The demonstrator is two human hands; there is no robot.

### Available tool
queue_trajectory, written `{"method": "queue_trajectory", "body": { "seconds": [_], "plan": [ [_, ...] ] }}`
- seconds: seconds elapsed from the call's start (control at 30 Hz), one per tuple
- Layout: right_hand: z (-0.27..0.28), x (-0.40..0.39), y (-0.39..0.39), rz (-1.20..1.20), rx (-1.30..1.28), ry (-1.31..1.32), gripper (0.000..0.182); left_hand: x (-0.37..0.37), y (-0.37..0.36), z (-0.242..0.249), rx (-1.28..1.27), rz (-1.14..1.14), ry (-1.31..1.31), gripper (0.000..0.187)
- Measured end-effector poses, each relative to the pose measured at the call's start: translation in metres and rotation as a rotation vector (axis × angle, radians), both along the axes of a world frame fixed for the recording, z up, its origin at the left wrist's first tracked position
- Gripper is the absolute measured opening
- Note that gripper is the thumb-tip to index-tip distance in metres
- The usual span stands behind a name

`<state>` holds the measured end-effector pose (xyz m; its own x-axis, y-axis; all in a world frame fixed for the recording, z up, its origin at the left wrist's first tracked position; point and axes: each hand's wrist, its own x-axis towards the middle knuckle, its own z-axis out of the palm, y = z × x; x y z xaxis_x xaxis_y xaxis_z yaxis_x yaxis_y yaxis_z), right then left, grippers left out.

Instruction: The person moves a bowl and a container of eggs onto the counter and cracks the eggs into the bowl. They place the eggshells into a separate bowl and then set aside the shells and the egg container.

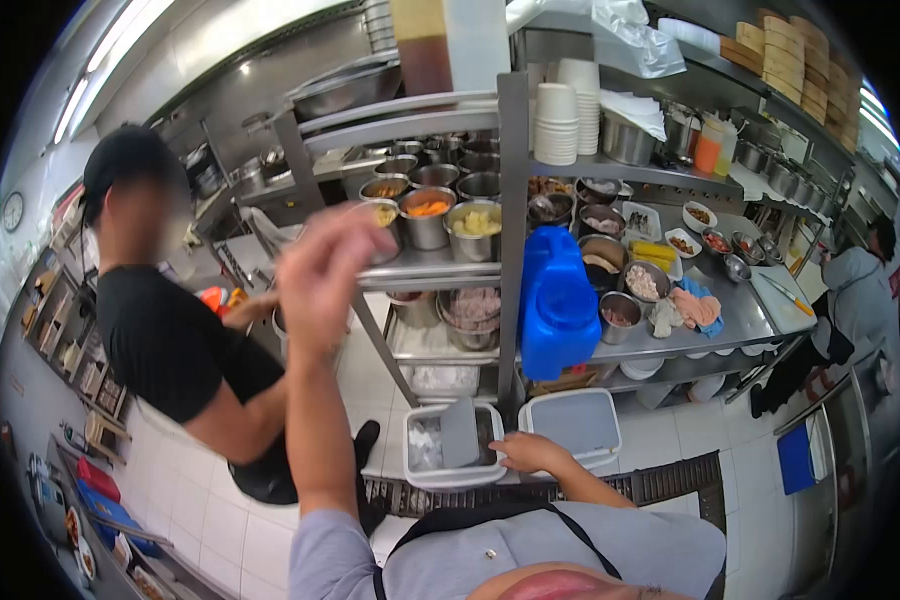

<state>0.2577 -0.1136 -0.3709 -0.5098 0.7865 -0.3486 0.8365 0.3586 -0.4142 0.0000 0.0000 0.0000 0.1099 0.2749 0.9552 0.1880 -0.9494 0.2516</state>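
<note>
My left hand [325, 265] is raised before the metal shelf, smeared by motion; whether it holds anything is unclear. Behind it stand metal pots, one with orange pieces [427, 208] and one with pale yellow chunks [475, 222]. Down by the floor, my right hand [525, 452] is closed on the right rim of a white container [450, 478]. A grey panel [459, 433] stands tilted inside that container, beside clear plastic-looking contents. Just right of it is a second white container with a grey lid [570, 421].
A person in black [170, 330] stands close on the left. Another person [860, 290] is at the far right. A blue jug [558, 305] stands by the shelf post. The steel counter [735, 300] holds bowls, cloths and a knife on a board. A floor grate [670, 477] lies below.
</note>
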Motion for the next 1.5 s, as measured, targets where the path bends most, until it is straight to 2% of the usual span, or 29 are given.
{"method": "queue_trajectory", "body": {
  "seconds": [0.03, 0.07, 0.13, 0.17, 0.27, 0.33, 0.4, 0.43, 0.5, 0.53, 0.6, 0.63, 0.7, 0.77, 0.83, 0.9, 0.93, 0.97, 1.0, 1.03, 1.07, 1.1, 1.17, 1.2, 1.3, 1.37, 1.4, 1.5],
  "plan": [
    [0.001, 0.005, 0.006, -0.022, 0.012, 0.039, 0.05, 0.004, 0.002, 0.007, 0.024, -0.011, -0.001, 0.024],
    [-0.003, 0.01, 0.008, -0.045, 0.013, 0.081, 0.048, 0.008, 0.019, 0.037, 0.014, -0.106, -0.158, 0.023],
    [-0.013, 0.019, 0.004, -0.097, 0.017, 0.094, 0.042, 0.017, 0.065, 0.11, 0.0, 0.018, -0.108, 0.025],
    [-0.016, 0.028, 0.011, -0.135, 0.049, 0.079, 0.036, 0.017, 0.1, 0.139, -0.008, -0.002, -0.086, 0.026],
    [-0.004, 0.048, 0.019, -0.267, 0.06, 0.031, 0.039, 0.029, 0.177, 0.208, -0.236, 0.001, 0.166, 0.031],
    [0.004, 0.056, 0.014, -0.352, 0.063, 0.025, 0.04, 0.033, 0.233, 0.236, -0.173, 0.349, 0.673, 0.032],
    [0.001, 0.06, 0.001, -0.527, 0.176, 0.082, 0.038, 0.039, 0.301, 0.247, -0.118, 0.561, 1.105, 0.031],
    [-0.004, 0.062, -0.007, -0.541, 0.179, 0.079, 0.038, 0.04, 0.378, 0.26, 0.338, 0.703, 1.718, 0.034],
    [-0.02, 0.059, -0.031, -0.83, 0.13, -0.003, 0.04, 0.064, 0.387, 0.24, -0.203, 0.797, 1.532, 0.039],
    [-0.025, 0.056, -0.044, -0.839, 0.122, -0.005, 0.04, 0.068, 0.374, 0.226, -0.201, 0.785, 1.537, 0.039],
    [-0.033, 0.045, -0.066, -1.028, 0.014, -0.004, 0.046, 0.072, 0.341, 0.208, -0.515, 0.586, 1.388, 0.044],
    [-0.044, 0.039, -0.074, -1.045, 0.005, 0.001, 0.046, 0.068, 0.366, 0.2, -0.445, 0.481, 1.273, 0.044],
    [-0.063, 0.024, -0.09, -1.109, -0.177, -0.034, 0.047, 0.065, 0.409, 0.203, -0.19, 0.426, 1.405, 0.038],
    [-0.06, 0.004, -0.103, -1.133, -0.161, -0.019, 0.044, 0.055, 0.415, 0.209, -0.019, 0.424, 1.256, 0.032],
    [-0.08, -0.003, -0.108, -1.079, -0.192, 0.059, 0.042, 0.047, 0.383, 0.224, -0.336, 0.33, 1.038, 0.031],
    [-0.091, -0.008, -0.11, -1.069, -0.11, 0.078, 0.043, 0.036, 0.394, 0.243, -0.41, 0.298, 0.899, 0.034],
    [-0.104, -0.005, -0.109, -1.068, -0.088, 0.117, 0.044, 0.025, 0.404, 0.256, -0.483, 0.136, 0.863, 0.035],
    [-0.14, 0.001, -0.112, -1.023, 0.053, 0.093, 0.046, 0.018, 0.387, 0.257, -0.471, 0.023, 0.678, 0.034],
    [-0.126, 0.004, -0.108, -1.067, -0.029, 0.092, 0.045, 0.015, 0.409, 0.276, -0.51, 0.021, 0.671, 0.034],
    [-0.142, 0.008, -0.109, -1.066, -0.036, 0.036, 0.043, -0.001, 0.437, 0.297, -0.706, -0.388, 0.674, 0.031],
    [-0.123, 0.005, -0.113, -1.079, -0.046, 0.044, 0.04, 0.013, 0.434, 0.302, -0.584, -0.236, 0.717, 0.03],
    [-0.136, 0.007, -0.124, -1.081, 0.027, 0.091, 0.041, 0.022, 0.402, 0.294, -0.46, -0.064, 0.717, 0.03],
    [-0.079, 0.001, -0.134, -1.199, -0.124, 0.038, 0.04, 0.018, 0.351, 0.286, -0.296, 0.114, 0.686, 0.029],
    [-0.075, 0.003, -0.137, -1.235, -0.142, 0.052, 0.04, 0.014, 0.323, 0.279, -0.227, 0.168, 0.66, 0.029],
    [-0.078, 0.03, -0.158, -1.184, -0.17, 0.064, 0.04, 0.009, 0.229, 0.246, -0.026, 0.284, 0.553, 0.028],
    [-0.101, 0.055, -0.166, -1.143, -0.138, 0.152, 0.04, 0.008, 0.159, 0.217, 0.12, 0.336, 0.476, 0.027],
    [-0.111, 0.069, -0.173, -1.121, -0.171, 0.104, 0.04, 0.011, 0.126, 0.2, 0.183, 0.348, 0.445, 0.027],
    [-0.096, 0.121, -0.202, -1.086, -0.189, 0.083, 0.039, 0.035, 0.033, 0.145, 0.389, 0.353, 0.396, 0.027]
  ]
}}
